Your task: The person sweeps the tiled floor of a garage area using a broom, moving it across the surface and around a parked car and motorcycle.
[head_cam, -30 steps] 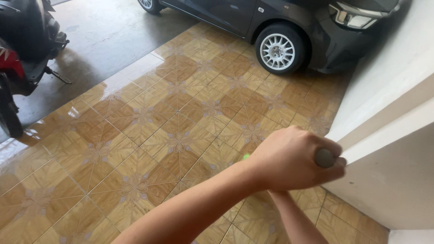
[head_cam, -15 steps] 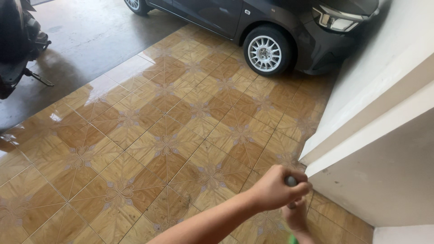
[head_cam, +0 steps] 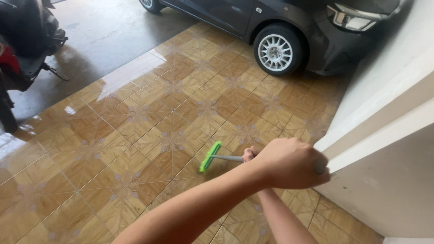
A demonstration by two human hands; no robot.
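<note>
Left hand (head_cam: 289, 163) is fisted around the rounded grey top end of a long handle (head_cam: 320, 167), knuckles up. Right hand (head_cam: 249, 154), lower down and mostly hidden behind the left forearm, grips the thin grey metal shaft (head_cam: 228, 158). The shaft ends in a bright green squeegee head (head_cam: 210, 157), narrow and straight, resting on the glossy brown patterned floor tiles (head_cam: 149, 131) (wet sheen, pale star motifs). A smooth white wall (head_cam: 384, 135) stands just beside the left hand. Beyond, a dark car (head_cam: 280, 22) with a spoked silver wheel, and a scooter (head_cam: 22, 40) on grey concrete.
</note>
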